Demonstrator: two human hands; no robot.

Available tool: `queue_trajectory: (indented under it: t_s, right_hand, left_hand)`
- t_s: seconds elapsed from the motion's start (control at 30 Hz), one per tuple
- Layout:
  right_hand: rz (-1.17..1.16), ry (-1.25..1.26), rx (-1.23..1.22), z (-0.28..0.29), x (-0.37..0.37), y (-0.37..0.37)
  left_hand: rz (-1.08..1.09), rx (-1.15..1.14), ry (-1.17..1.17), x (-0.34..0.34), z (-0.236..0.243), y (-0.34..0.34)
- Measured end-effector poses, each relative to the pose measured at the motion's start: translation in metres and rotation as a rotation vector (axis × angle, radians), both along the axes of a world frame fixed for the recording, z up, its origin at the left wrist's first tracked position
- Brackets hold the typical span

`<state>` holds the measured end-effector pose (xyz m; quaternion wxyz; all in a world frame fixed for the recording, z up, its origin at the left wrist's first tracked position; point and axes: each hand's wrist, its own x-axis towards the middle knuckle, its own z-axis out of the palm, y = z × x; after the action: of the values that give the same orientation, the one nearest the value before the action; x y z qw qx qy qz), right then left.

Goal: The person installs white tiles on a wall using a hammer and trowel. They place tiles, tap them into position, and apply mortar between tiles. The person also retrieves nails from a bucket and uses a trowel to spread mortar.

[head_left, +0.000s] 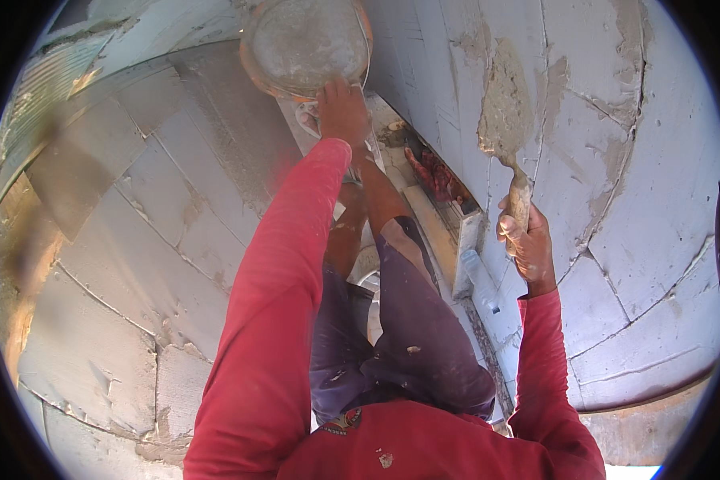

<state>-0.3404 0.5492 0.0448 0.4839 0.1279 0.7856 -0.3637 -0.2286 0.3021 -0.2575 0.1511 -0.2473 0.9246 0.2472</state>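
Nearest you, past your red sleeves and dark, mortar-spotted trousers [424, 344], a clear plastic bottle [478, 280] lies on the right, beside the pale grey block wall [616, 312]. Just farther off, your right hand [530, 240] is closed around the handle of a mortar-caked trowel [504, 112], clamped on it with the thumb along the near side. The trowel is held up on the right, in front of the wall as you see it, its blade pointing to the far side. Rough, lumpy grey mortar covers the blade so fully that its metal hardly shows; the neck is crusted too, and the handle looks pale and smeared. Between your hands, crumpled red material [436, 174] lies in a narrow, dirty trough [464, 248]. Farther on, your left hand [344, 112] is at the near rim of a round orange bucket [250, 58], fingers bent over the edge; you cannot tell whether they clamp it. The bucket, farthest, holds wet-looking grey mortar [308, 40] with a fairly level, slightly uneven surface, and grey smears dull its orange rim.
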Motion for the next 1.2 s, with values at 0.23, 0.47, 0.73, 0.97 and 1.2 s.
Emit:
queue_trajectory:
  t_s: [0.23, 0.47, 0.73, 0.97, 1.2]
  right_hand:
    - [-0.098, -0.036, -0.197, -0.001, 0.019, 0.006]
    - [0.091, 0.013, -0.050, 0.052, 0.026, -0.022]
    - [-0.054, 0.256, -0.128, 0.111, 0.045, -0.017]
    - [0.034, 0.356, -0.394, 0.215, 0.021, -0.080]
    - [0.241, 0.596, -0.689, 0.322, 0.007, -0.146]
  left_hand:
    - [0.298, 0.391, -0.096, -0.039, 0.067, -0.044]
    - [0.650, 0.614, 0.031, -0.022, 0.124, -0.135]
    - [0.879, 0.638, 0.082, 0.026, 0.284, -0.095]
    - [1.227, 1.097, 0.490, 0.089, 0.556, -0.061]
    - [1.183, 1.441, 1.108, 0.164, 0.791, -0.033]
